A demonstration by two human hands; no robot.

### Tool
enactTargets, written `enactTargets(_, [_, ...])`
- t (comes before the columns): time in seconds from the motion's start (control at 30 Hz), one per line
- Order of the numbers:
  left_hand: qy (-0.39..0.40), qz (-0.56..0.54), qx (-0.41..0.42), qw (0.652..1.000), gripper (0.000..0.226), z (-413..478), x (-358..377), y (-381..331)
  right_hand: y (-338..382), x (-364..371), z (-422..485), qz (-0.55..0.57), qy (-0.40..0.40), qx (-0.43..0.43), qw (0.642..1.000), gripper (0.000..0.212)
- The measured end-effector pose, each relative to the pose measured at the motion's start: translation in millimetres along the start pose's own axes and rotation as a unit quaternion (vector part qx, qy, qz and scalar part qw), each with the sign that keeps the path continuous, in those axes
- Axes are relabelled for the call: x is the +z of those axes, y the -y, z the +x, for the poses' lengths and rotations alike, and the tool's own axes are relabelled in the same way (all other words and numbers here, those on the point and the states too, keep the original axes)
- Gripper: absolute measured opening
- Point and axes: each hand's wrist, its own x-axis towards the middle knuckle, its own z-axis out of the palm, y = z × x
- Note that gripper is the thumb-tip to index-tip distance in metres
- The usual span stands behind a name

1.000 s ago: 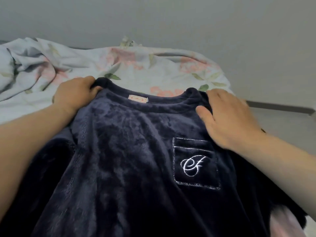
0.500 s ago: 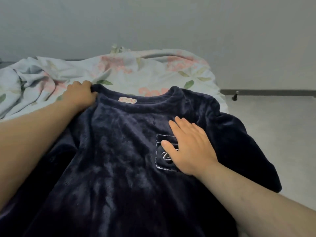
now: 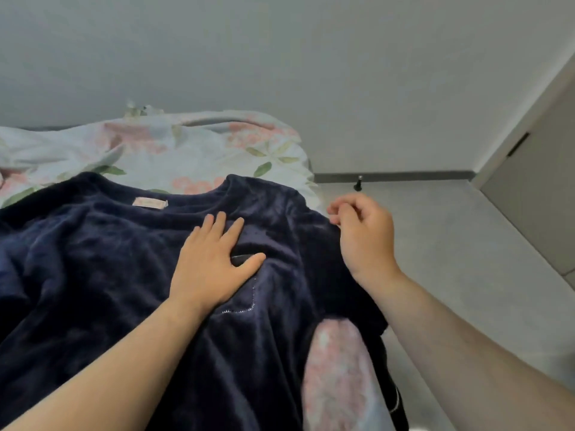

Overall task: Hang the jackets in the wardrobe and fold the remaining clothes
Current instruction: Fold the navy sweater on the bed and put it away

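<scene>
A dark navy fleece top [image 3: 109,259] lies front up on the bed, its collar with a pink label [image 3: 150,203] at the far side. My left hand [image 3: 214,262] presses flat on the chest, covering most of the stitched pocket [image 3: 245,306]. Over the top's right shoulder my right hand [image 3: 364,234] hovers with loosely curled fingers, and no fabric shows between them. The right sleeve [image 3: 389,368] hangs over the bed's edge.
A rumpled floral bed cover [image 3: 186,150] spreads beyond the collar and shows again under the top's right side [image 3: 336,368]. Grey floor [image 3: 466,259] lies to the right, with a doorstop [image 3: 358,183] by the wall and a door [image 3: 535,197] at far right.
My left hand left the collar's left end and now lies flat by the pocket. My right hand lifted off the pocket and moved right to the shoulder. The view swung right.
</scene>
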Motion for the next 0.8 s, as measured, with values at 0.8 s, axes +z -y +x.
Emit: enactTargets(0.8, [0.016, 0.039, -0.035, 0.998, 0.086, 0.2, -13.2, -13.5, -36.8, -171.5, 13.1, -0.148, 0.381, 0.174, 0.896, 0.007])
